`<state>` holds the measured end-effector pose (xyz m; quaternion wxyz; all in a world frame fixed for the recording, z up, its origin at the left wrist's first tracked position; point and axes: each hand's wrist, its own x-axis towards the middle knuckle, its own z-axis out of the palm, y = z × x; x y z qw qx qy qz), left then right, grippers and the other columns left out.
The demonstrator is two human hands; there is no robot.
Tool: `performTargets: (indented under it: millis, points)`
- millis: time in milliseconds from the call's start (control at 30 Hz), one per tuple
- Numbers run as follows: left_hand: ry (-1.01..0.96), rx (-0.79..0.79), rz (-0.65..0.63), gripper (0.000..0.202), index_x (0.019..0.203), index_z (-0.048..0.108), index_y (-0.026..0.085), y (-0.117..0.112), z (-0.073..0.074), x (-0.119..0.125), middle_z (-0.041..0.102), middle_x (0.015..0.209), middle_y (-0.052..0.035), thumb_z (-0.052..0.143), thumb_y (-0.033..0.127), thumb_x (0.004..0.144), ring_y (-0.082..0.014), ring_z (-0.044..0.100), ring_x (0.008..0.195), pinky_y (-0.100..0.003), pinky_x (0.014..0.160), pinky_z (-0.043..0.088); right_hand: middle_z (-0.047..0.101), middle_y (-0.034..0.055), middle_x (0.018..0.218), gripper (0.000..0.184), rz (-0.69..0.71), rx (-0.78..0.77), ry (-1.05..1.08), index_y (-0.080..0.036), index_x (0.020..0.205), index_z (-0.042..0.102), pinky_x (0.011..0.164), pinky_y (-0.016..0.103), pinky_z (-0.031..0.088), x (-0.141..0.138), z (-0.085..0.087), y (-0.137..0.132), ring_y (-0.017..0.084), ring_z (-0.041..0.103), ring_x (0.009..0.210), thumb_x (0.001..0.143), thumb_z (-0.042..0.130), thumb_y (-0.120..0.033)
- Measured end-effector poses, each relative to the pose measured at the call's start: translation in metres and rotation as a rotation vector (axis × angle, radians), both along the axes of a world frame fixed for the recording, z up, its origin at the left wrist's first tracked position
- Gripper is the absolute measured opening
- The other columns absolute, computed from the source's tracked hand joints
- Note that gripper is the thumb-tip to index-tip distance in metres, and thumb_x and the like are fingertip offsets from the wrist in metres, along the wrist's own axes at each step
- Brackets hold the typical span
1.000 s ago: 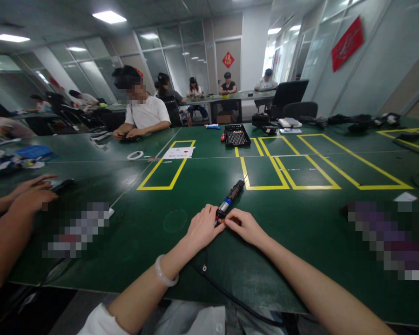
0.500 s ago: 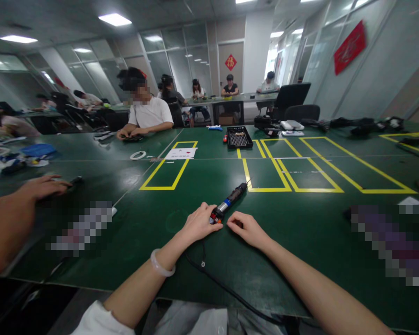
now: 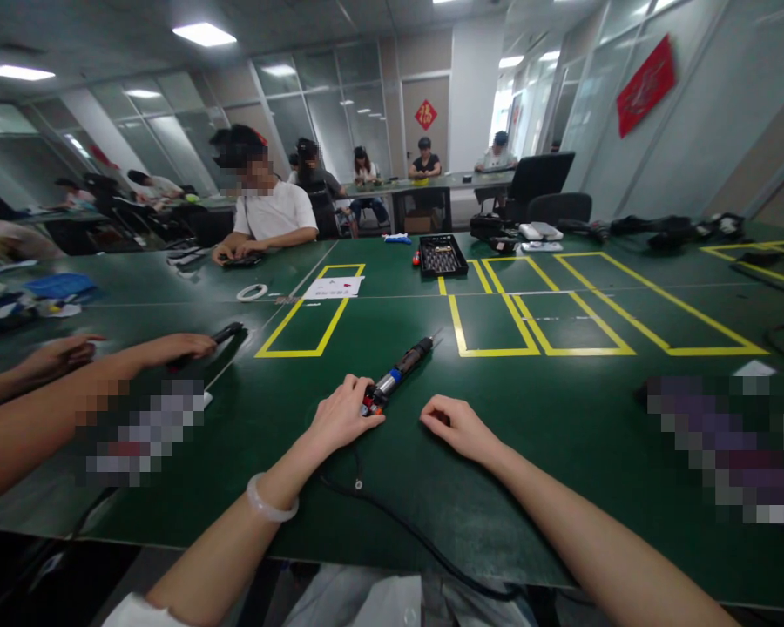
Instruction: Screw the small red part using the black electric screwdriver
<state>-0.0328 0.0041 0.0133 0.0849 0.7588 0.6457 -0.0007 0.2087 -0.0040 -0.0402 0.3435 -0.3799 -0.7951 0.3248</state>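
Note:
My left hand (image 3: pixel 346 409) is closed over the rear end of an electric screwdriver (image 3: pixel 397 374), which lies slanted on the green table. Its body is black with a silver and a blue band, and the thin bit points away to the right. From the rear, a black cable (image 3: pixel 418 527) curves toward the table's near edge. My right hand (image 3: pixel 461 425) rests on the table to the right of the screwdriver, apart from it. Its fingers are curled in, with nothing visible in them.
A black tray (image 3: pixel 442 255) of small parts stands beyond yellow tape outlines. Further left are a paper sheet (image 3: pixel 333 287) and a white ring (image 3: pixel 252 293). From the left, a co-worker's hand (image 3: pixel 176 348) holds a dark tool (image 3: pixel 227 332). Blurred-out objects lie on both sides.
My left hand has drawn the screwdriver to the left, widening the gap to my right hand. The co-worker's hand has reached further right with the dark tool.

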Motion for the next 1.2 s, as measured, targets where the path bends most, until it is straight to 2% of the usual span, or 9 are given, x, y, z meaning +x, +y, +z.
performTargets:
  millis: [233,467,633,767,833,967,1033,1100,1200]
  points:
    - [0.066,-0.021,0.200,0.066,0.131,0.041,0.028,0.007,-0.001,-0.081,0.046,0.128,-0.0113,0.046,0.062,0.075,-0.0309,0.057,0.109,-0.042,0.081,0.049,0.057,-0.0002,0.073,0.016,0.009,-0.008,-0.017,-0.017,0.078,0.061,0.060,0.023,0.037,0.000,-0.001,0.000,0.012,0.051,0.065,0.090,0.052,-0.024]
    - [0.103,-0.060,0.379,0.078,0.131,0.040,0.022,0.008,-0.005,-0.166,0.044,0.128,-0.0162,0.039,0.072,0.072,-0.0352,0.057,0.111,-0.047,0.086,0.048,0.060,0.0003,0.075,0.014,0.018,-0.012,-0.028,-0.017,0.080,0.062,0.061,0.023,0.038,0.000,-0.005,0.001,0.012,0.053,0.067,0.089,0.053,-0.024]
    - [0.118,-0.029,0.399,0.082,0.131,0.043,0.015,0.002,-0.005,-0.209,0.051,0.119,-0.0197,0.041,0.072,0.072,-0.0358,0.057,0.110,-0.044,0.088,0.046,0.060,0.0008,0.076,0.014,0.024,-0.016,-0.029,-0.017,0.081,0.063,0.062,0.023,0.038,-0.001,-0.004,0.001,0.013,0.054,0.067,0.089,0.053,-0.024]
    - [0.204,0.149,0.387,0.073,0.127,0.044,0.014,-0.010,-0.005,-0.206,0.051,0.121,-0.0222,0.037,0.067,0.078,-0.0362,0.056,0.110,-0.044,0.085,0.046,0.060,0.0008,0.075,0.013,0.021,-0.022,-0.036,-0.017,0.081,0.063,0.061,0.023,0.038,-0.002,-0.002,0.001,0.013,0.054,0.067,0.089,0.054,-0.023]
    - [0.264,0.253,0.354,0.063,0.118,0.049,0.013,-0.017,-0.006,-0.197,0.053,0.116,-0.0216,0.034,0.062,0.081,-0.0352,0.056,0.106,-0.043,0.084,0.046,0.060,0.0007,0.075,0.012,0.017,-0.025,-0.039,-0.017,0.081,0.063,0.061,0.023,0.038,-0.002,-0.002,0.000,0.013,0.053,0.067,0.088,0.054,-0.022]
    - [0.332,0.293,0.300,0.047,0.094,0.056,0.019,-0.025,-0.003,-0.182,0.057,0.107,-0.0151,0.025,0.054,0.087,-0.0300,0.059,0.096,-0.039,0.079,0.047,0.059,0.0003,0.075,0.012,0.009,-0.029,-0.039,-0.017,0.081,0.063,0.062,0.023,0.038,-0.002,-0.001,0.000,0.013,0.054,0.067,0.088,0.055,-0.022]
    - [0.333,0.327,0.329,0.047,0.094,0.056,0.020,-0.024,0.001,-0.174,0.058,0.110,-0.0131,0.021,0.051,0.089,-0.0306,0.059,0.096,-0.041,0.079,0.047,0.059,0.0001,0.074,0.011,0.007,-0.035,-0.041,-0.017,0.081,0.063,0.062,0.023,0.038,-0.003,-0.001,0.000,0.012,0.054,0.067,0.087,0.055,-0.021]
    - [0.243,0.332,0.365,0.046,0.100,0.056,0.021,-0.022,0.006,-0.158,0.060,0.111,-0.0109,0.024,0.052,0.088,-0.0304,0.059,0.097,-0.042,0.081,0.047,0.060,0.0002,0.074,0.011,0.004,-0.047,-0.040,-0.017,0.081,0.063,0.061,0.023,0.038,-0.003,0.000,0.000,0.012,0.054,0.066,0.087,0.055,-0.021]
    - [-0.121,0.216,0.291,0.045,0.107,0.056,0.023,-0.017,0.013,-0.115,0.065,0.106,-0.0061,0.036,0.056,0.085,-0.0249,0.061,0.095,-0.036,0.085,0.047,0.059,0.0002,0.074,0.011,0.003,-0.054,-0.021,-0.016,0.080,0.063,0.061,0.022,0.037,-0.003,0.001,0.001,0.012,0.053,0.066,0.087,0.055,-0.020]
